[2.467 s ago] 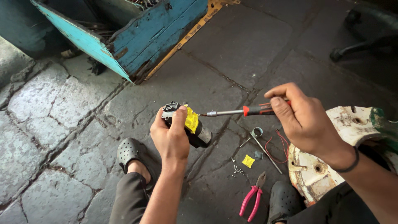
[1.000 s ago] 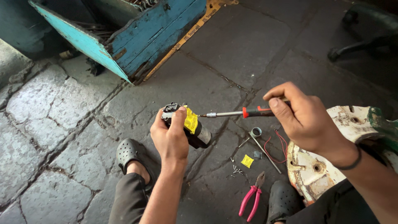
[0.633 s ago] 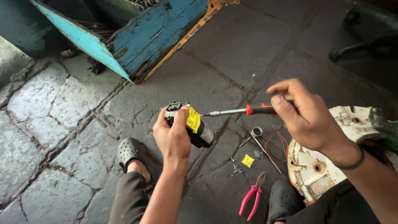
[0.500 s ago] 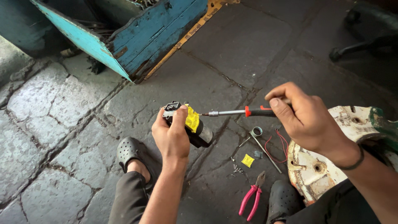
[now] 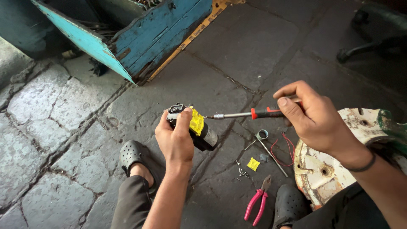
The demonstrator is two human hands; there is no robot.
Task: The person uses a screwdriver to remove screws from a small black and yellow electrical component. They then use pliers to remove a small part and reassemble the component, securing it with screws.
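The left hand (image 5: 176, 142) is wrapped tight around a small black cylindrical motor with a yellow plastic part on its side (image 5: 198, 129), thumb and fingers closed over its upper end, holding it above the stone floor at mid-scene. The right hand (image 5: 311, 116) pinches the red-and-black handle of a slim metal-shafted screwdriver (image 5: 250, 114), fingers closed on it; the shaft lies level and its tip meets the motor just right of the yellow part.

Below the screwdriver, on the dark stone floor (image 5: 237, 55), lie a thin metal clamp with a round loop (image 5: 265, 142), a loop of red wire (image 5: 284, 148), a small yellow plastic piece (image 5: 253, 164), a few tiny screws (image 5: 241, 173) and pink-handled pliers (image 5: 257, 202), all close together but apart. At the near right edge sits a white, rusty, chipped metal housing (image 5: 322, 169), just beside the right forearm. Black perforated clogs (image 5: 131, 154) frame the near floor on both sides.

Far left stands a worn blue-painted wooden crate (image 5: 140, 38), its turquoise side slanting toward the hands; a yellow strip with print (image 5: 190, 36) runs along its base. Between crate and hands the paving lies open.
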